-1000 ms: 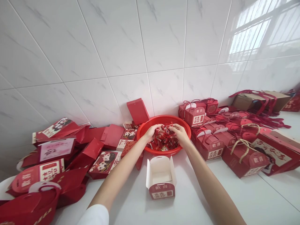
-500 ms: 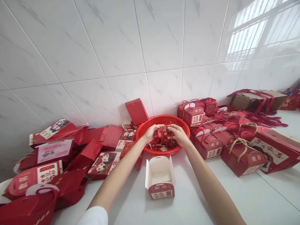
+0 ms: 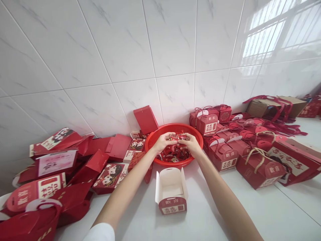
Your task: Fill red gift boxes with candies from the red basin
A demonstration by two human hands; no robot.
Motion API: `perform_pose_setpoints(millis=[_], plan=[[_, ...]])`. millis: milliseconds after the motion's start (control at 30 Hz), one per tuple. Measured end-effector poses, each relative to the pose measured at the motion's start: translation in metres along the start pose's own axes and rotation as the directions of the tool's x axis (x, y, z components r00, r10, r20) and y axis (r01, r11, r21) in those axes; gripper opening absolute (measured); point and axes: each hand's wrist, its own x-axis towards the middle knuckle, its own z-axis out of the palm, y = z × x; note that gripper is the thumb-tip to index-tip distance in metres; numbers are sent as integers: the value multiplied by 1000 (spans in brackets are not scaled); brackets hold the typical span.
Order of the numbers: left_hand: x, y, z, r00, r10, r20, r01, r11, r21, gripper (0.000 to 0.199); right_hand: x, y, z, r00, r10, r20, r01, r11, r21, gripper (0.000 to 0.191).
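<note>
A red plastic basket (image 3: pixel 175 163) stands against the wall, with red-wrapped candies (image 3: pixel 173 156) inside. Over its left part, my left hand (image 3: pixel 163 142) has its fingers closed on red-wrapped candies. My right hand (image 3: pixel 189 144) faces it from the right, fingers curled round more of the red candies, the fingertips of both hands close together. Just in front of the basket, an open red box (image 3: pixel 171 190) with a white interior sits on the white table, its flaps raised and nothing inside. Neither hand touches this box.
Red boxes and flattened cartons (image 3: pixel 110 175) are heaped on the left. Several closed gift boxes (image 3: pixel 227 155) with cords stand on the right, near larger rope-handled boxes (image 3: pixel 260 170). A tiled wall (image 3: pixel 175 90) rises behind the basket.
Both hands have gathered candies between their fingers and lifted them slightly within the basket. The fingers have closed and the fingertips have come nearer each other. The open box has stayed in place.
</note>
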Motion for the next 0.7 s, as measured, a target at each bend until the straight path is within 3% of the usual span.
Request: perform_pose_setpoints(millis=[267, 333, 400, 467, 500, 600, 700], plan=[[-7, 2, 5, 969, -135, 209, 122, 990, 74, 51, 2, 3, 0, 984, -95, -152, 103, 994, 44, 29], [-6, 1, 6, 987, -55, 149, 40, 994, 102, 49, 3, 2, 0, 979, -93, -184, 107, 992, 68, 32], [-4, 0, 6, 993, 117, -15, -112, 976, 185, 40, 3, 1, -1, 988, -48, -144, 65, 991, 117, 32], [-2, -2, 5, 948, 284, -146, -227, 921, 318, 32, 4, -1, -2, 998, 23, -58, -13, 985, 170, 32], [-1, -3, 5, 926, 344, -158, -263, 885, 383, 30, 4, -2, -2, 998, 58, -9, -56, 980, 190, 32], [-1, -5, 6, 909, 416, 24, -368, 776, 513, 36, 4, -5, -3, 988, 120, 99, -140, 962, 233, 35], [-3, -8, 9, 900, 378, 218, -435, 744, 507, 53, 2, -4, -4, 983, 116, 139, -147, 961, 235, 33]])
